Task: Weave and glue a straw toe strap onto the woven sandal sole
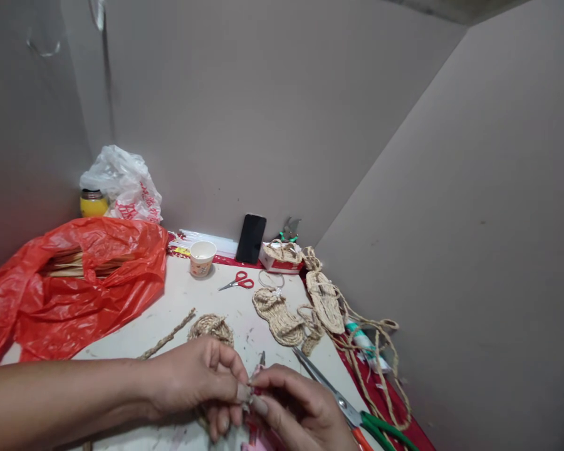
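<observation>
My left hand and my right hand meet over the near part of the table, thumbs and fingertips pinched together. Between the fingertips is something small and pale that I cannot make out. Just behind my left hand lies a coil of braided straw cord, with a loose braid end stretching out to its left. Large scissors with green handles rest beside my right hand. Something pink with a pointed dark tip shows behind and beneath the hands, mostly hidden.
A woven straw sole and a straw sandal lie to the right, with loose cords. Small red-handled scissors, a paper cup and a phone are farther back. A red plastic bag of straw covers the left side. Grey walls enclose the table.
</observation>
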`<state>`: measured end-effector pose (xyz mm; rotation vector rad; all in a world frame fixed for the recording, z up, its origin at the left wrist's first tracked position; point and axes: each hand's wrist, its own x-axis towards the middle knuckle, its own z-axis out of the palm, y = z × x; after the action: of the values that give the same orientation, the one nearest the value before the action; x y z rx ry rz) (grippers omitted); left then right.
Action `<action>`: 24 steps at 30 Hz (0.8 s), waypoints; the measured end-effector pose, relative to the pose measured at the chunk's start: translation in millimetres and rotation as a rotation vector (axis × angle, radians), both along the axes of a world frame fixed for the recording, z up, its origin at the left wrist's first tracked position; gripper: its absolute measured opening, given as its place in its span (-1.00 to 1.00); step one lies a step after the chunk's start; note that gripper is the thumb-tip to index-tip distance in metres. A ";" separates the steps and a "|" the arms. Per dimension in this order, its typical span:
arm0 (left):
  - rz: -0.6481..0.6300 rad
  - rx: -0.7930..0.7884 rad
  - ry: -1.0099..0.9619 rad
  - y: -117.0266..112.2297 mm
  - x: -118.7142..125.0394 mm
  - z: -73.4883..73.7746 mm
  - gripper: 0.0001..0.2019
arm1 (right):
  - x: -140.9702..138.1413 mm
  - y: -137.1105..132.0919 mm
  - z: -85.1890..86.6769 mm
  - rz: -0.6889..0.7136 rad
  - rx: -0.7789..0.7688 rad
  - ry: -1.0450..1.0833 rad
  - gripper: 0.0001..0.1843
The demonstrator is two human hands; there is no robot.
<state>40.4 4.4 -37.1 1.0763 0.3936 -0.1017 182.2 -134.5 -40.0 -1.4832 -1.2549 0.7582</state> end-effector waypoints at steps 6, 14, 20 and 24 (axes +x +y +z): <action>-0.055 -0.062 0.054 4.7 2.3 1.8 -0.83 | -5.2 -3.1 -0.1 -0.001 -0.093 0.088 -0.76; -0.045 -0.060 0.075 10.5 3.3 2.3 -0.85 | -13.8 -1.9 0.7 -0.075 -0.137 0.447 -0.65; -0.035 -0.053 0.041 13.0 3.9 3.2 -0.87 | -14.0 0.6 -2.0 -0.129 -0.102 0.553 -0.65; -0.092 -0.065 0.022 17.8 1.3 7.2 -0.92 | 0.3 2.9 14.2 -0.161 -0.065 0.723 -0.71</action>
<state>41.7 22.2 -29.9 1.0302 0.3579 -0.2069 182.4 -131.5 -25.8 -1.1737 -0.5615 1.1014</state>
